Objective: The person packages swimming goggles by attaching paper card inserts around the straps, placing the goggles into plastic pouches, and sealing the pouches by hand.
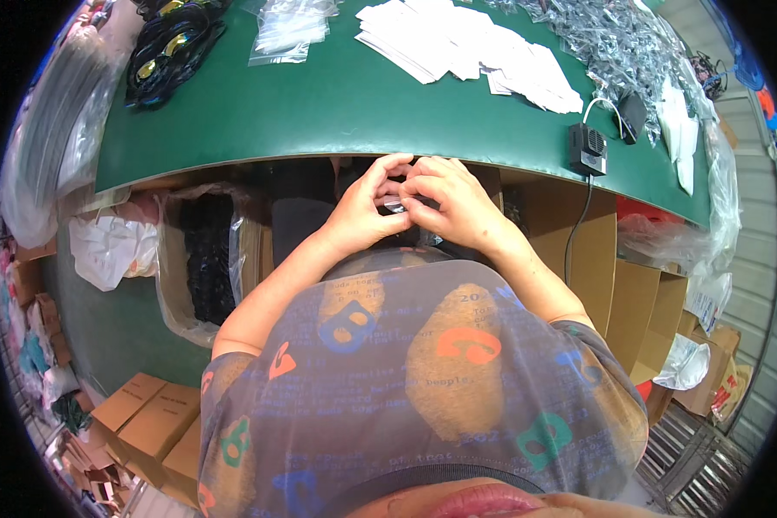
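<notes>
My left hand (364,210) and my right hand (454,200) meet in front of my chest, just at the near edge of the green table. Their curled fingers close around a small shiny piece (394,205), silvery with dark parts. Most of it is hidden by the fingers, and its kind cannot be made out. On the table ahead lie a spread of white cards or papers (440,43) and a stack of clear plastic bags (289,26).
The green table (319,112) carries a small black box-shaped device (587,148) with a cable, heaped clear packets (596,43) and black goggle-like items (168,56). Below stand a plastic-lined carton of black items (209,259) and cardboard boxes (151,414).
</notes>
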The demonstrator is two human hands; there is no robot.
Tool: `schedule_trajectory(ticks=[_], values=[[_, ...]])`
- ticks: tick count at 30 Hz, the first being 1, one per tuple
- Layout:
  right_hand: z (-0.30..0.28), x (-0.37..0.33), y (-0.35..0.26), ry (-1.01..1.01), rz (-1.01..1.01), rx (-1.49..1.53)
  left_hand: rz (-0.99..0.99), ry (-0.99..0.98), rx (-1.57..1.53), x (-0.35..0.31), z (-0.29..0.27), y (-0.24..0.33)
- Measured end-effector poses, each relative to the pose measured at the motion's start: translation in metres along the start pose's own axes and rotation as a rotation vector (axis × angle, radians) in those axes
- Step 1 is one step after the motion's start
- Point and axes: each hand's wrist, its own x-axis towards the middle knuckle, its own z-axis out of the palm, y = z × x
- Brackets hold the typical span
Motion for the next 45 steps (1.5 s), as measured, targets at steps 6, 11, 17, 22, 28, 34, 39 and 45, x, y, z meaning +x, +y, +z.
schedule_trajectory(ticks=[6, 11, 17, 22, 28, 34, 39, 45], values=[[-0.006, 0.007, -0.009, -0.047, -0.059, -0.043, 0.023, 0.015, 0.069, 0.001, 0.001, -0.004], [-0.011, 0.013, -0.013, -0.097, -0.039, -0.110, 0.057, 0.058, 0.115, 0.002, 0.006, -0.007], [-0.006, 0.014, -0.017, -0.070, -0.054, -0.102, 0.012, 0.064, 0.143, -0.002, 0.009, 0.004], [-0.006, 0.017, -0.020, -0.157, -0.068, -0.145, 0.025, 0.056, 0.296, -0.005, 0.011, 0.007], [-0.024, 0.006, -0.012, 0.102, 0.027, 0.045, -0.024, 0.071, -0.044, -0.006, -0.004, 0.004], [-0.017, -0.010, 0.002, 0.102, 0.004, -0.021, -0.025, 0.021, 0.057, -0.008, -0.017, 0.011], [-0.015, -0.009, -0.009, 0.121, -0.122, -0.091, 0.308, -0.021, 0.377, -0.006, -0.022, 0.017], [-0.025, -0.014, -0.036, 0.007, -0.154, -0.069, 0.584, -0.002, 0.794, -0.025, -0.022, 0.060]])
